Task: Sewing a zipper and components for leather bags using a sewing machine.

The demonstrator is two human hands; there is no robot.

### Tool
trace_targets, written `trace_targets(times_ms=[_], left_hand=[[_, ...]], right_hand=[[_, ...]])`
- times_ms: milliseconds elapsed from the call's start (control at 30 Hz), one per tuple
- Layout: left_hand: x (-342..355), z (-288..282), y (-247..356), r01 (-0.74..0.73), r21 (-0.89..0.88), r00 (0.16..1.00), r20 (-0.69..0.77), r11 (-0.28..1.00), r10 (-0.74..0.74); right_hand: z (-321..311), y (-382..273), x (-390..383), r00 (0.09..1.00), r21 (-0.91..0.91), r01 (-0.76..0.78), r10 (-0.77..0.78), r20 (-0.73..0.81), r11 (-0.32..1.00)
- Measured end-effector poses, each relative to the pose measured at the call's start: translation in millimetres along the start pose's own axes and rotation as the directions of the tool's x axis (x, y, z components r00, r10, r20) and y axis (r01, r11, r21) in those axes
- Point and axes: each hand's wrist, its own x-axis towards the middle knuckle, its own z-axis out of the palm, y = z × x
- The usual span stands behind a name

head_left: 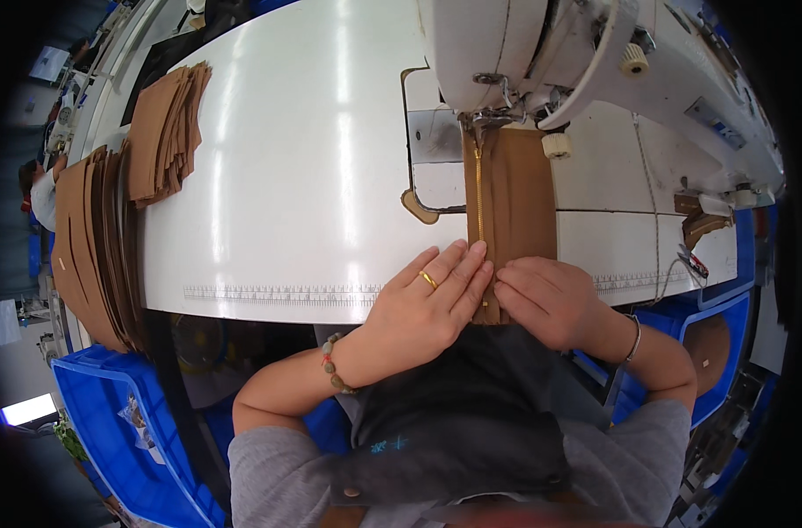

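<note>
A brown fabric piece runs from the sewing machine's presser foot down to the table's near edge. Along its left side lies a gold-toothed zipper, its upper end at the foot. My left hand rests flat on the lower zipper and the table beside it, fingers stretched out. Over the fabric's lower right part, my right hand is closed with its fingers bunched together, gripping the fabric. My hands cover the lower part of the zipper and fabric, and the right fingertips are partly hidden.
The white sewing machine overhangs the table at the far right. Stacks of brown fabric pieces lie at the left. Blue bins stand below on both sides. A cord and small snips are at the right.
</note>
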Motion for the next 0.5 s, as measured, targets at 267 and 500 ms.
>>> trace_targets(times_ms=[267, 500], left_hand=[[-9.2, 3.4, 5.6, 0.038, -0.026, 0.997, -0.059, 0.999, -0.04], [-9.2, 7.3, 11.9, 0.088, -0.068, 0.992, -0.085, 0.994, -0.094]], right_hand=[[4.7, -17.3, -16.0, 0.999, -0.053, 0.031, -0.031, 0.016, 0.998], [10.4, -22.0, -18.4, 0.987, -0.104, 0.163, -0.163, 0.005, 0.981]])
